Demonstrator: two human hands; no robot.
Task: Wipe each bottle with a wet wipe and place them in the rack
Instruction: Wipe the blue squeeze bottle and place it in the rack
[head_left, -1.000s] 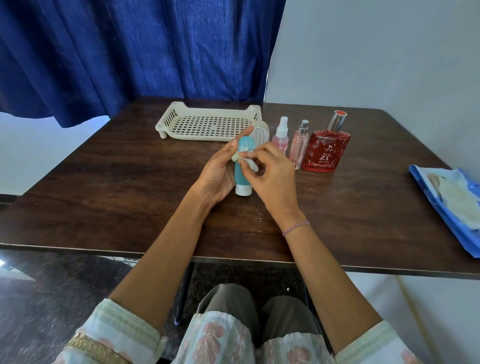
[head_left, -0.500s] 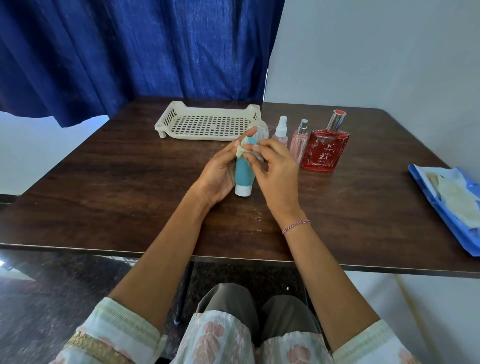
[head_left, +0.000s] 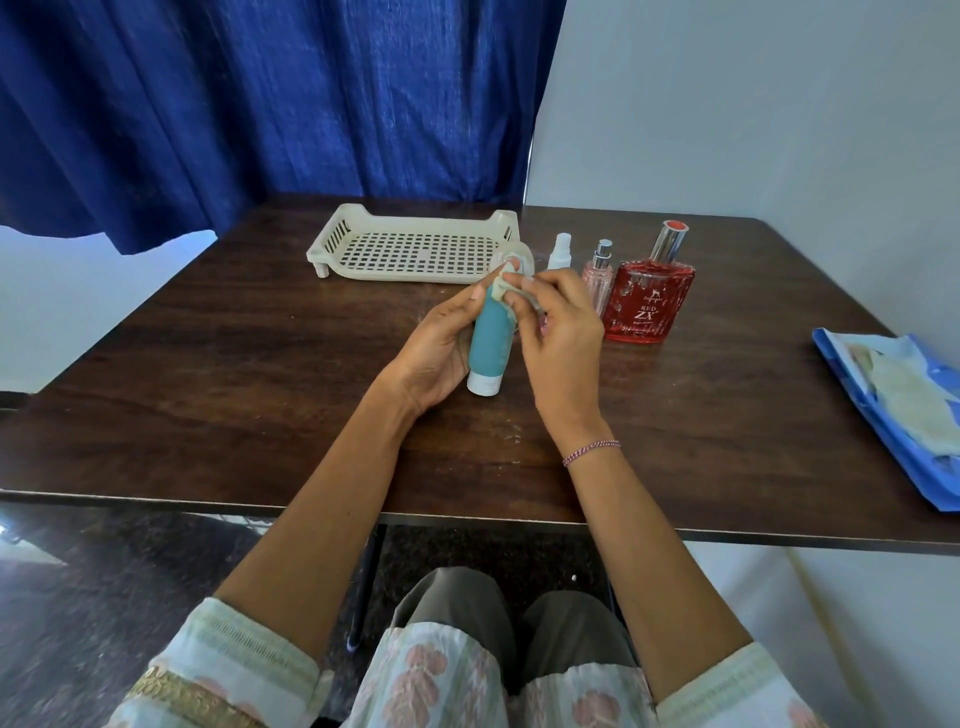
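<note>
- Higher on the teal tube (head_left: 488, 338) than a second ago: wet wipe (head_left: 505, 291), now bunched at the far end rather than across mid-body.
- Stands cap-down near the middle of the table (head_left: 208, 374), leaning slightly away; cannot tell whether the cap touches the wood.
- Left hand (head_left: 434, 358): wraps round the tube's body and grips it.
- Right hand (head_left: 558, 332): pinches the wipe against the tube's top with curled fingertips.
- Probably light, soft-walled and squeezable, and slick once wet. Best held low on the body, just above the stiffer white cap (head_left: 484, 383), with gentle pressure.
- Just right of the hands, upright in a row: small white spray bottle (head_left: 561, 252), pink spray bottle (head_left: 598, 275), red perfume bottle (head_left: 649, 296). Likely glass, heavier and breakable.
- Rack (head_left: 415, 249): near the far edge, left of that row.
- Blue wipe pack (head_left: 893, 405): at the right edge, well apart.
</note>
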